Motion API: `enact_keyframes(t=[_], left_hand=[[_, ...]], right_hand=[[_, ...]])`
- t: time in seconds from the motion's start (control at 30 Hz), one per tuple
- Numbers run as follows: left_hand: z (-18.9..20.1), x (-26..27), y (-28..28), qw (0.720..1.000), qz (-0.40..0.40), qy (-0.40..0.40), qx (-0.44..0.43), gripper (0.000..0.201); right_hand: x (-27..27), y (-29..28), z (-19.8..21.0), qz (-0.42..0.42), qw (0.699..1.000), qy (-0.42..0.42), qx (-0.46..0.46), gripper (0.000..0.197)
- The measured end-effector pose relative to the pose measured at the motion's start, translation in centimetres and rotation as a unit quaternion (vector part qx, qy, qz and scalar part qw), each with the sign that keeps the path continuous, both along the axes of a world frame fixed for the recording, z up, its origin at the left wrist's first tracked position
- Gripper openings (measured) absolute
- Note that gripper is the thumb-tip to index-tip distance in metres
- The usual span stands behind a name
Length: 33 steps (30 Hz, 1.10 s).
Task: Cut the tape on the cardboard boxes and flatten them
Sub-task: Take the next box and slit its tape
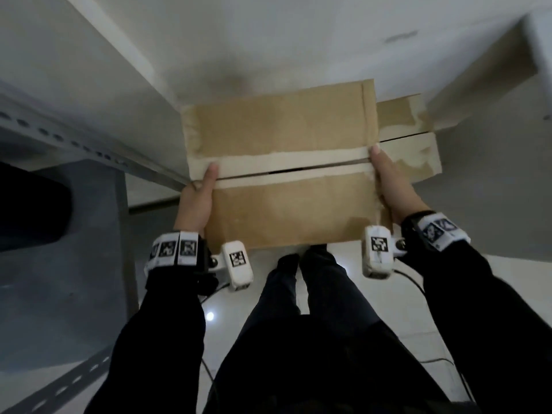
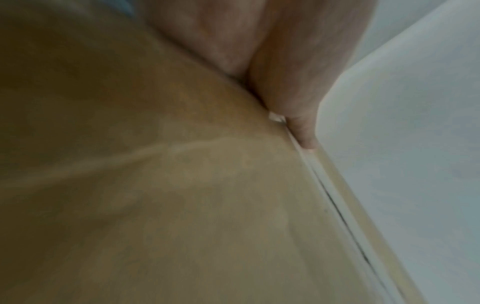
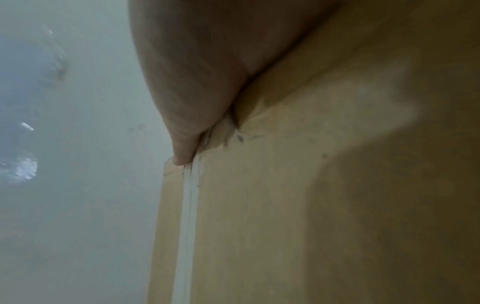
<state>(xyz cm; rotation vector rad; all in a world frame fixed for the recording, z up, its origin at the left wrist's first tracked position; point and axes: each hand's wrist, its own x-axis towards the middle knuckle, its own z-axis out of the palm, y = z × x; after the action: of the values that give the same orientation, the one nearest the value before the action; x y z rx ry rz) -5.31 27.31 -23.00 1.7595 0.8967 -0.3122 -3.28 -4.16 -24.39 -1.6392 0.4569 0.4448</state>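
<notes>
Left thumb [image 1: 212,170] lies on the pale tape [image 1: 286,161] by the slit seam; the right thumb [image 1: 377,156] presses the opposite end. Left hand [image 1: 195,201] and right hand [image 1: 394,189] grip the cardboard box [image 1: 277,204] by its two sides, held in front of the person, a second box [image 1: 409,138] just behind

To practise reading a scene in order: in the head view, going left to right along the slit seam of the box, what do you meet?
Grey metal shelf frame → left hand → cardboard box with its slit tape seam → right hand → second cardboard box behind.
</notes>
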Motion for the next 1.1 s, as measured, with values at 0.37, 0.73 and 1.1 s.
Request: enact_keyframes(t=[0.37, 0.73, 1.1], left_hand=[[11.8, -1.5, -21.1, 0.966, -0.160, -0.199, -0.048, 0.060], [14.8, -2.6, -50.0, 0.932, -0.250, -0.245, -0.098, 0.077], [11.6, 2.3, -69.9, 0.932, -0.246, -0.217, -0.152, 0.071]], right_hand=[[-11.0, -18.7, 11.5, -0.188, 0.975, -0.118, -0.008, 0.042], [-17.2, -45.9, 18.4, -0.286, 0.941, -0.160, -0.083, 0.034], [-10.8, -67.0, 16.1, -0.267, 0.947, -0.112, -0.136, 0.041]])
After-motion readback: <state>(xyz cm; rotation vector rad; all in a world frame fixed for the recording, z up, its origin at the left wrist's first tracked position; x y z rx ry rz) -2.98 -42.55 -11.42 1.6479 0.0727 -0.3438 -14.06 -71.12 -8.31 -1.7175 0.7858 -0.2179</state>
